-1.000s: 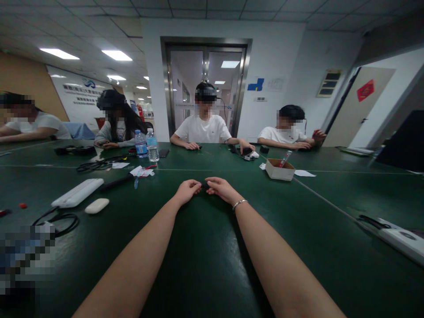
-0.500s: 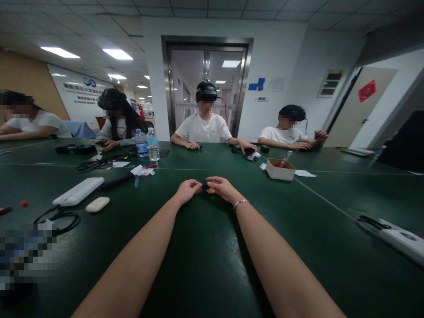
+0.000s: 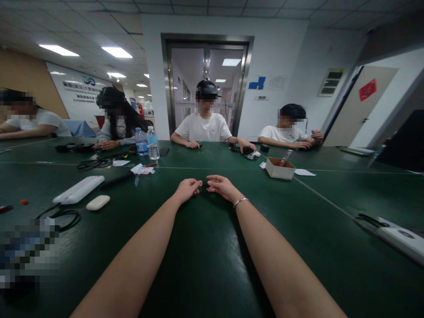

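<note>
Both my hands meet above the dark green table (image 3: pixel 205 247), fingertips facing each other. Between them is a small black object (image 3: pixel 205 183), mostly covered by my fingers, with a tiny shiny spot at its left end; its kind is too small to make out. My left hand (image 3: pixel 188 191) is closed in a pinch at that left end. My right hand (image 3: pixel 223 187), a silver bracelet on its wrist, pinches the black right part between thumb and fingers.
Left lie a white power-bank-like box (image 3: pixel 78 190), a white oval case (image 3: pixel 98 202), cables and papers. Two water bottles (image 3: pixel 153 143) stand farther back. An open box (image 3: pixel 280 169) is at right. Several people wearing headsets sit across the table; one person's hand (image 3: pixel 247 145) touches a dark device.
My hands stay almost in place; a shiny spot now shows by my left fingertips. The view shifts slightly. The long-haired person across at left has lowered and joined their hands.
</note>
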Available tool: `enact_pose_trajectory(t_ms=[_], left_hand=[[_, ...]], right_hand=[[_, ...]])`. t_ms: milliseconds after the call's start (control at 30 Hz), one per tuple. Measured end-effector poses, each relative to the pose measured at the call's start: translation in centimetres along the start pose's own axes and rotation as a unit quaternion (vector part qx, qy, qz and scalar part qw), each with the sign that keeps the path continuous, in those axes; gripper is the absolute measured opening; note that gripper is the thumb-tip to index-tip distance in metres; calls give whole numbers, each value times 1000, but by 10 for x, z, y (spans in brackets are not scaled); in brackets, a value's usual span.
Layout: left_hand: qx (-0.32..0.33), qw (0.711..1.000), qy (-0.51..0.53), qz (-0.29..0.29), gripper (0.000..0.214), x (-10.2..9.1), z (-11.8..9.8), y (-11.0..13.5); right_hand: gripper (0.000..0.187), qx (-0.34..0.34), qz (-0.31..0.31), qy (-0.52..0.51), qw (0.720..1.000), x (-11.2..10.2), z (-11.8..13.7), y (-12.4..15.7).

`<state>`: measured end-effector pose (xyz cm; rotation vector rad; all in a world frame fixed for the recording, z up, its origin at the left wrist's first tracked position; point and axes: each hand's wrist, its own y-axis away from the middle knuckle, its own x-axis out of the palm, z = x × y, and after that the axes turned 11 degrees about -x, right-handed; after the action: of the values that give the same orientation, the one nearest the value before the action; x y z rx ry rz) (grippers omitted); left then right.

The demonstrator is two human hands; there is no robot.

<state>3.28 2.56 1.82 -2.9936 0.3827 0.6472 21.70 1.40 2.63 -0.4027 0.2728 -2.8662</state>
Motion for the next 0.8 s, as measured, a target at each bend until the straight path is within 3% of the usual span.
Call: enact_pose_trajectory(t_ms=[333,800], left_hand=[[-3,998,-61,-31,55,-2,-2,2],[-8,995,-88,-40,57,-1,-2,0]], right_hand=[[28,-3,31,-8,999,0,4,2],[23,8,37,-9,999,-1,1,0]])
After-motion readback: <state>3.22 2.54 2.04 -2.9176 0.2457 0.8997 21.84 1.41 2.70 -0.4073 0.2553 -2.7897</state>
